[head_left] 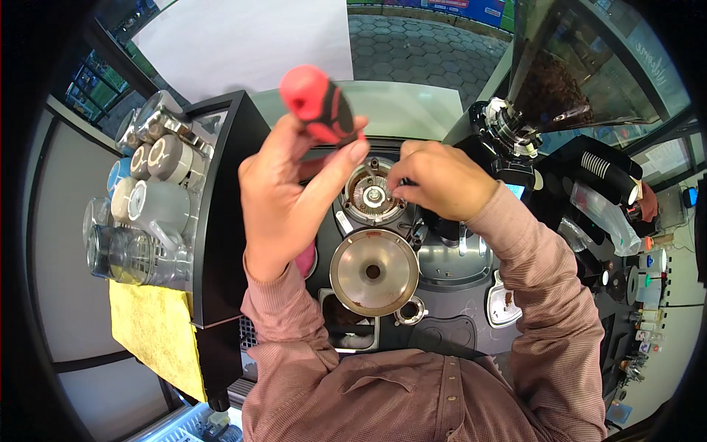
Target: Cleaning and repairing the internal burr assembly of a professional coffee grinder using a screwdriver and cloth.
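Observation:
My left hand (283, 195) grips a screwdriver (317, 99) by its fat red and black handle, with the shaft pointing down over an opened coffee grinder. The grinder's burr chamber (373, 196) shows a round toothed metal ring with a hub in the middle and brown grounds around it. My right hand (442, 177) is closed at the chamber's right rim, fingertips pinched together; whatever they hold, if anything, is hidden. Nearer to me lies a round metal funnel-shaped hopper part (374, 272) with a dark hole at its centre. A small metal ring (409, 310) sits at its lower right.
Glass jugs and cups (158, 199) crowd the top of a black machine at left, with a yellow cloth (158, 331) hanging over its edge. Another grinder with a bean-filled hopper (552, 88) stands at far right. A white dish (504, 302) with grounds lies by my right forearm.

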### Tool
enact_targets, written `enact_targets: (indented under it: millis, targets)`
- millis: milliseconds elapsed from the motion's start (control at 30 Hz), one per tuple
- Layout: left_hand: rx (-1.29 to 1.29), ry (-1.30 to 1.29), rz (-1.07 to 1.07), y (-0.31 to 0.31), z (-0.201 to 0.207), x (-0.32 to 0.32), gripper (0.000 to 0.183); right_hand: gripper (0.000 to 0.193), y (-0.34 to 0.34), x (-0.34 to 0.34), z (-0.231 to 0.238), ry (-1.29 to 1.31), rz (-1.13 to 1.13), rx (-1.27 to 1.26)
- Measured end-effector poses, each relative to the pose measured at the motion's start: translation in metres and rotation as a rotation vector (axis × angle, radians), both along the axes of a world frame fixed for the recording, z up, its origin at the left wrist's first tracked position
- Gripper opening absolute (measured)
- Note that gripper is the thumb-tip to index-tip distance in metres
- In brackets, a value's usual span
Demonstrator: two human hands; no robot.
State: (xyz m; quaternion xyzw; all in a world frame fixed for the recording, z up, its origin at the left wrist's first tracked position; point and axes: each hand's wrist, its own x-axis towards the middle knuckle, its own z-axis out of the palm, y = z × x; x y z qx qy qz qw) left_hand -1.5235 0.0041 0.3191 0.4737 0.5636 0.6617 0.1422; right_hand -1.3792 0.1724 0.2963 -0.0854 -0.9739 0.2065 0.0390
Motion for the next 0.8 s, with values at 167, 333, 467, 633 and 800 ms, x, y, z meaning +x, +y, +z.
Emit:
enact_targets:
  millis: [167,333,467,633,800]
  targets:
    - [0.126,0.027,0.130,-0.013,-0.007,0.002,0.038,0.009,-0.011,-0.026,0.005,-0.232,-0.035,0.147]
    - [0.129,0.061,0.143,-0.023,-0.008,0.004,0.041,0.013,-0.017,-0.035,-0.005,-0.158,-0.024,0.226]
    - [0.130,0.028,0.151,-0.028,-0.009,0.004,0.042,0.014,-0.023,-0.037,-0.011,-0.170,-0.091,0.237]
    - [0.092,0.004,0.157,-0.033,-0.007,0.007,0.042,0.014,-0.025,-0.041,-0.010,-0.214,-0.126,0.221]
    - [0.101,-0.015,0.164,-0.029,-0.011,0.011,0.041,0.016,-0.027,-0.043,-0.004,-0.263,-0.101,0.235]
